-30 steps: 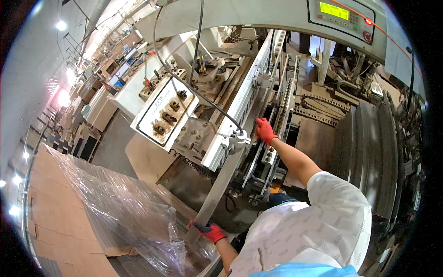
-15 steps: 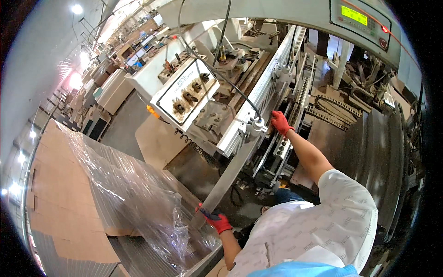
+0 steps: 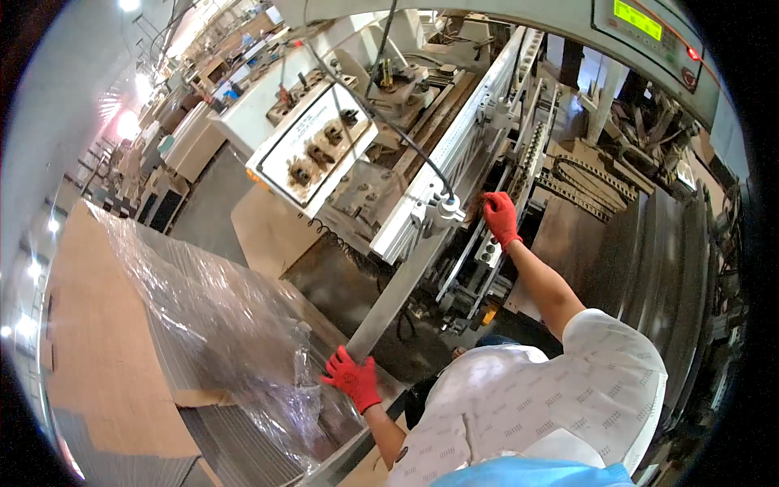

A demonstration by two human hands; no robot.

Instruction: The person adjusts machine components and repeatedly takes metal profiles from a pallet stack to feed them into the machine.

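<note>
Both my hands wear red gloves. My left hand point(image 3: 353, 377) grips the near end of a long flat grey metal strip point(image 3: 398, 292) that slopes up toward the machine. My right hand point(image 3: 500, 217) reaches forward with the arm stretched out and holds the strip's far end, beside a white machine block with round knobs point(image 3: 442, 209). Just left of my left hand stands a stack of metal sheets wrapped in clear plastic film point(image 3: 219, 325).
A cardboard sheet point(image 3: 97, 341) covers the wrapped stack at left. A white control box with round sockets point(image 3: 312, 154) and black cables sits ahead. Curved steel plates point(image 3: 665, 268) fill the right side. A grey panel with a green display point(image 3: 641, 24) hangs above.
The view has shifted a little. My right hand stays at the far end of the strip and my left hand has moved slightly right, still at its near end.
</note>
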